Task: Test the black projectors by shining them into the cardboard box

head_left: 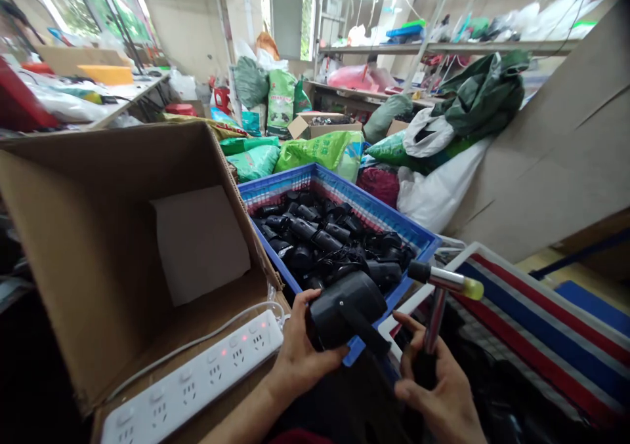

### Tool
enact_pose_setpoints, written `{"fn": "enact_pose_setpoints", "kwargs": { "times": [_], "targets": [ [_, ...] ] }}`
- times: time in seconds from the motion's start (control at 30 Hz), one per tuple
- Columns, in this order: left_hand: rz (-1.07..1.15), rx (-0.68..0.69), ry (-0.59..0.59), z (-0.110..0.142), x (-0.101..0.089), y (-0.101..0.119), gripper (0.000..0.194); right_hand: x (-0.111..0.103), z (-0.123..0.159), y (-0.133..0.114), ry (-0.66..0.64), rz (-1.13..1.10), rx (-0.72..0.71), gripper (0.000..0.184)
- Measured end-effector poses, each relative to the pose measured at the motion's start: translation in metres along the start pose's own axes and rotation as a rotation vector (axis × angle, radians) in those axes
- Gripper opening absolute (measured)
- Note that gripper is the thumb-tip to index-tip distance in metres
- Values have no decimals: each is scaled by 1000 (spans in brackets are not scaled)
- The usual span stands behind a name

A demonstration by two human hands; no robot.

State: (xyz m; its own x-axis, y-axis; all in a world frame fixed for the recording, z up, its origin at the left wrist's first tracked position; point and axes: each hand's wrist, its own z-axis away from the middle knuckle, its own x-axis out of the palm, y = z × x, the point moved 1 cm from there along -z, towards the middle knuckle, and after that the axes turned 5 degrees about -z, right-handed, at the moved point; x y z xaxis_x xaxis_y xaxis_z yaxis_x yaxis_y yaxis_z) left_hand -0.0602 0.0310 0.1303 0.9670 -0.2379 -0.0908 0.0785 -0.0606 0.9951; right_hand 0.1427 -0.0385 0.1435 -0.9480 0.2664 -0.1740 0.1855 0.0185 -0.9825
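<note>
"What has the person's left hand [300, 355] got?"

"It is wrapped around a matte black plastic hair dryer [344, 313], cupping the round body from below and the side. The dryer's stubby handle points down and to the right, over the near rim of the crate."

"And the right hand [438, 391]?"

"Curled narrow and holding a small chrome-shafted hammer [436, 319] upright by its dark grip. The hammer's metal head has a black cap at one end and a yellow cap at the other, and it sits just beside the dryer."

"What's around them?"

"Just ahead is a blue plastic crate [364, 198] with a striped lining, heaped with more black hair dryers [315, 234] and their cords. To its left stands an open brown cardboard box [88, 234] with a pale card sheet [199, 244] inside, and a white power strip [191, 378] with small red lights lies along its near edge. Green woven sacks [319, 155] are piled beyond the crate, and a red, white and blue striped bag [541, 326] lies to the right."
</note>
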Motion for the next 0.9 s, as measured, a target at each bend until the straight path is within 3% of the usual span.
{"fn": "enact_pose_setpoints", "kwargs": {
  "times": [0.07, 0.13, 0.23, 0.37, 0.5, 0.6, 0.77, 0.9],
  "targets": [
    [-148, 169, 109, 9, -1, 3, 74, 11, 4, 1, -14, 6, 10, 66],
    [-209, 275, 145, 14, -3, 4, 74, 18, 6, 3, -17, 0, 18, 71],
    [-189, 291, 162, 19, -4, 6, 74, 23, 4, -1, -32, -25, -5, 74],
    [-79, 218, 147, 23, -4, 9, 73, 23, -3, -16, -42, -6, -165, 79],
    [88, 94, 72, 28, -5, 11, 75, 22, -11, -29, -120, -63, -294, 69],
    [191, -27, 0, 33, -8, 13, 77, 17, -21, -28, -188, -85, -244, 60],
    [383, -188, -134, 34, -10, 14, 80, 4, -42, -14, -352, -154, -46, 67],
    [494, -254, -198, 29, -8, 10, 80, -4, -50, -4, -423, -144, 65, 50]
  ]
}}
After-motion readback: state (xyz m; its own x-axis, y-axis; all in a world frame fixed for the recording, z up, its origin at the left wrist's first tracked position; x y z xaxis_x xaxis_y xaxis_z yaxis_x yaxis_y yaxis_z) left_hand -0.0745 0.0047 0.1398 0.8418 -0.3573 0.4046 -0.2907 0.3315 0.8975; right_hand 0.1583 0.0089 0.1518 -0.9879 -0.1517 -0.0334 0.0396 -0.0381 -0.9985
